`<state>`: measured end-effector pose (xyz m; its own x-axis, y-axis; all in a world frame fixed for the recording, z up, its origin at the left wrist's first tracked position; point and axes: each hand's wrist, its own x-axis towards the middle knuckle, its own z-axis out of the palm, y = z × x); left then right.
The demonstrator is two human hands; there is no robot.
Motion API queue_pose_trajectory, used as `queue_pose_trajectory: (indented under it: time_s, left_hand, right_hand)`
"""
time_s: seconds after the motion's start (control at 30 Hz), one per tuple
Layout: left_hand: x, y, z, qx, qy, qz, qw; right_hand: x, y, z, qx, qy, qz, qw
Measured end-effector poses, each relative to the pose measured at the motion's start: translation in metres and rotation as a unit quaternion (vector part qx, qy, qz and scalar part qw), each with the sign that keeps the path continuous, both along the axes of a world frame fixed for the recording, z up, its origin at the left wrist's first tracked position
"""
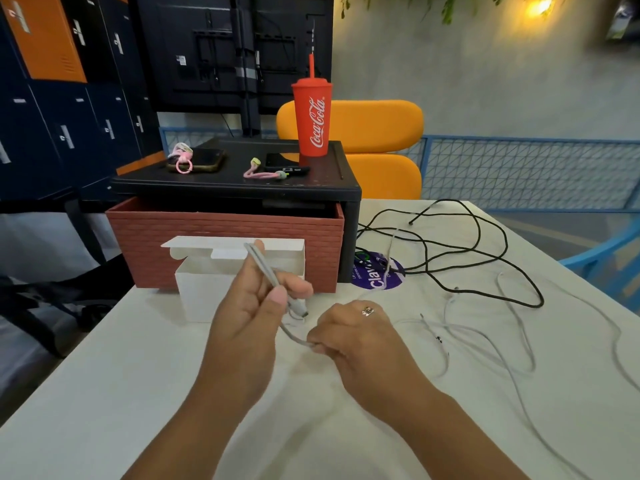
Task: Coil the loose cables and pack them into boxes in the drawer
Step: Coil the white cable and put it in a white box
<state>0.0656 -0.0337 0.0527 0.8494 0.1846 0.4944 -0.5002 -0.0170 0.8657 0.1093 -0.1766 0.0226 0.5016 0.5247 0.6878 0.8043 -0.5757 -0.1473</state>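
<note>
While the left hand (249,313) is held up above the tabletop (104,375), its fingers (277,297) curl in against the thumb and pinch a grey cable (265,268) folded into a doubled length. The fold sticks up past the fingertips, and a plug end hangs just below the thumb. From under those fingers the same cable dips in a short slack curve and runs into the right hand (353,327). That hand is closed in a loose fist, knuckles up, with its fingers (322,346) gripping the cable where it enters. The two grips are near each other, with only the curve of cable between them. Just behind the left fingers stands an open white box (204,292) with its lid flap raised. Behind the box is the brick-patterned drawer (225,233), pulled out from under a black stand (235,188). To the right of the right fingers, loose white cables (485,341) trail across the tabletop. Farther off beyond them a black cable (485,245) lies in tangled loops, well apart from both hands. A red cup (311,119) stands on top of the stand.
</note>
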Motion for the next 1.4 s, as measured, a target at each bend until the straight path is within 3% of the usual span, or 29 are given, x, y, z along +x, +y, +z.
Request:
queue_pose_trajectory:
  time_s: [0.2, 0.37, 0.57, 0.67, 0.77, 0.87, 1.03, 1.27, 1.4]
  left_hand:
    - [0.003, -0.005, -0.017, 0.239, 0.016, 0.072, 0.968]
    - [0.003, 0.000, -0.018, 0.269, 0.076, 0.052, 0.959]
    - [-0.005, -0.007, -0.005, 0.174, 0.119, -0.068, 0.975]
    - [-0.006, -0.005, 0.005, 0.030, 0.168, -0.106, 0.980]
    - [-0.009, -0.002, 0.012, -0.153, 0.195, -0.179, 0.952]
    - [-0.008, -0.004, 0.012, -0.227, 0.209, -0.203, 0.929]
    - [-0.007, -0.011, 0.010, -0.223, 0.228, -0.216, 0.923]
    - [-0.005, -0.009, 0.005, -0.175, 0.226, -0.248, 0.925]
    - [-0.003, -0.010, 0.002, -0.138, 0.218, -0.215, 0.942]
  right_hand:
    - [0.000, -0.001, 0.000, -0.020, -0.008, 0.009, 1.000]
    - [0.001, -0.007, 0.006, 0.015, 0.002, -0.011, 1.000]
    - [0.002, -0.013, 0.014, 0.121, 0.056, -0.019, 0.991]
    - [-0.001, -0.015, 0.016, 0.194, 0.141, 0.009, 0.971]
    - [-0.005, -0.013, 0.017, 0.254, 0.226, 0.054, 0.939]
    - [-0.013, -0.009, 0.021, 0.295, 0.302, 0.103, 0.900]
    - [-0.018, -0.007, 0.026, 0.311, 0.348, 0.144, 0.873]
    - [-0.013, -0.006, 0.018, 0.277, 0.341, 0.085, 0.894]
    - [-0.014, -0.004, 0.018, 0.297, 0.332, 0.092, 0.890]
